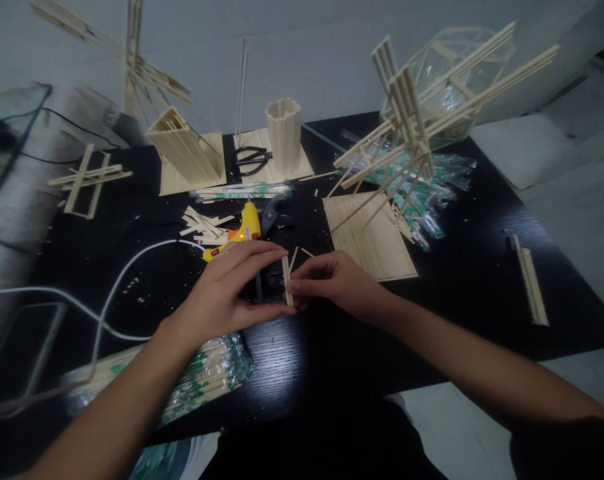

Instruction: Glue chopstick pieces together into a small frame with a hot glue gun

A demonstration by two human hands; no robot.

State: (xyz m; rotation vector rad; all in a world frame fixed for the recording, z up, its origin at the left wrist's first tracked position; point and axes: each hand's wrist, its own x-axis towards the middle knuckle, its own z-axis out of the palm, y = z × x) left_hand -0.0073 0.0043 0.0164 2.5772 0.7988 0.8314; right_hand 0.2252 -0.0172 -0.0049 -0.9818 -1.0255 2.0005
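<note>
Taking the held sticks as the clock's centre, a pale-rimmed container (196,448) sits below the table edge at 7 o'clock, green and clear wrapping inside it. Nearer the centre, between 7 and 8, lies a clear packet (215,373) of long sticks, partly behind the left forearm.

The short stick bundle (287,279) is held above the black table (332,353), its long axis running from just left of 12 to just right of 6. The left hand (227,283) spans it, thumb at the near end, fingers at the far end. The right hand (332,283) pinches its middle between thumb and index finger; its other fingers are hidden.

Beyond, the yellow glue gun (251,221) stands at 11, the left hand close against it; loose sticks (207,227) lie at 10. Farther, at 12, rises a hollow stick tower (285,137); its inside is unclear. At 1, a windmill-like model (407,113) partly blocks a faceted frame (475,40).
</note>
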